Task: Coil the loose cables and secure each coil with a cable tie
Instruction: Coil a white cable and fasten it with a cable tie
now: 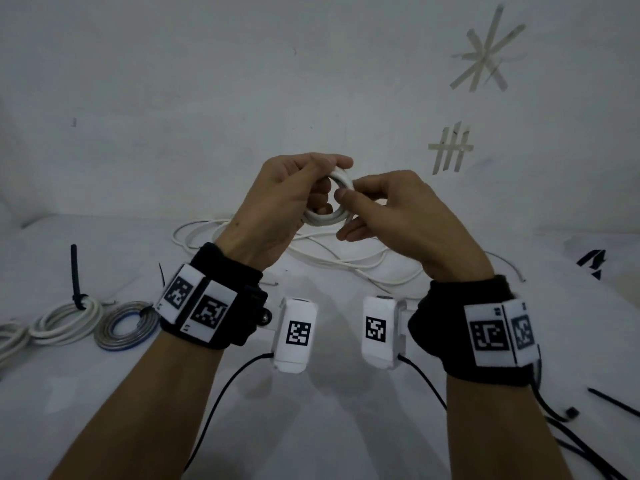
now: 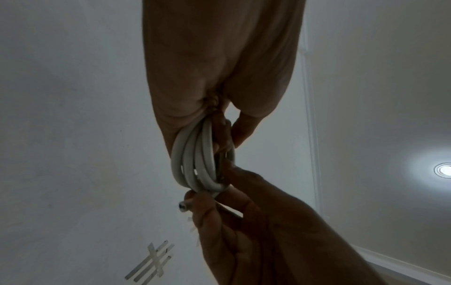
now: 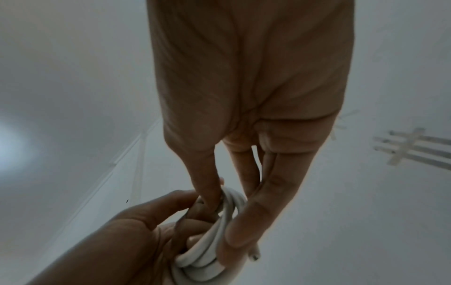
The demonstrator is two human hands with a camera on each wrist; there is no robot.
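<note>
On the white table (image 1: pixel 104 393), going from the biggest thing down, one loose tangle of white cable (image 1: pixel 346 258) sprawls behind the hands, toward the wall. At the left edge lie three finished coils: a white coil (image 1: pixel 67 322) bound by an upright black cable tie (image 1: pixel 75 271), a grey-and-blue coil (image 1: pixel 124 325) just beside it, and a third white coil (image 1: pixel 8 337) partly cut off by the frame. At least three spare black ties (image 1: pixel 613 403) lie at the lower right; their exact number cannot be told. On the wall, two tape marks (image 1: pixel 450 148) show.

Raised above the table, between both hands, is one small white coil (image 1: pixel 341 180) of several turns. The left hand (image 1: pixel 277 206) grips it, fingers curled through the ring and thumb over the top. The right hand (image 1: pixel 391 216) meets it from the other side, thumb and forefinger pinching the coil's near rim, with the cable's bare end (image 3: pixel 255 257) poking out past the fingers.
</note>
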